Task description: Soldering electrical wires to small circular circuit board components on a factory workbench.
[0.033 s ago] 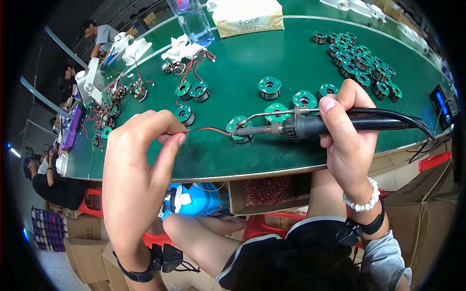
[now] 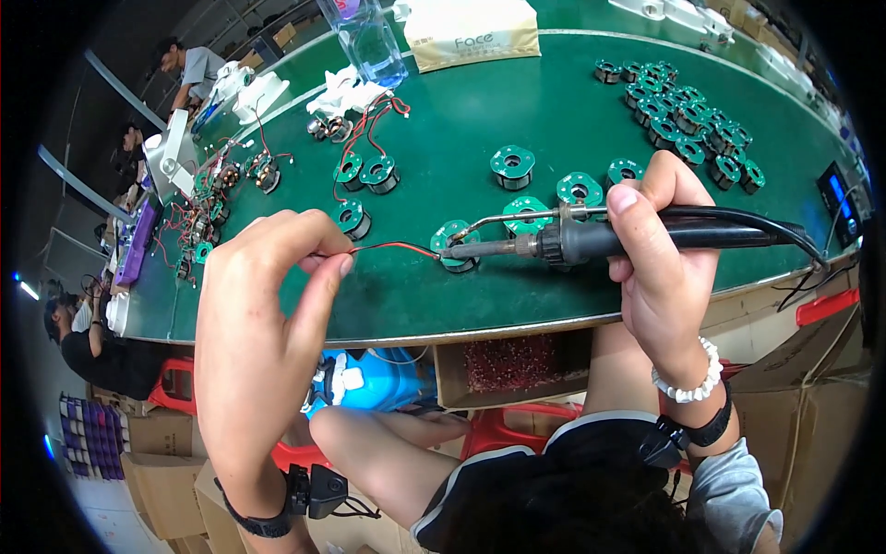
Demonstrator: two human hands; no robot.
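Observation:
Between the thumb and forefinger of my left hand a red and black wire pair is pinched. Its far end meets a round green circuit board on a motor coil. My right hand is closed round the black handle of a soldering iron, which has a thin metal tube along its top. The iron's tip rests at the wire's end on the board and partly covers the joint. Just beyond the iron stand other coils with green boards. Left of the joint is another such coil.
Many coils cluster at the far right; wired ones lie at the left. A clear bottle and a tissue pack stand at the back. A box of red bits sits below the table edge. Other people are at far left.

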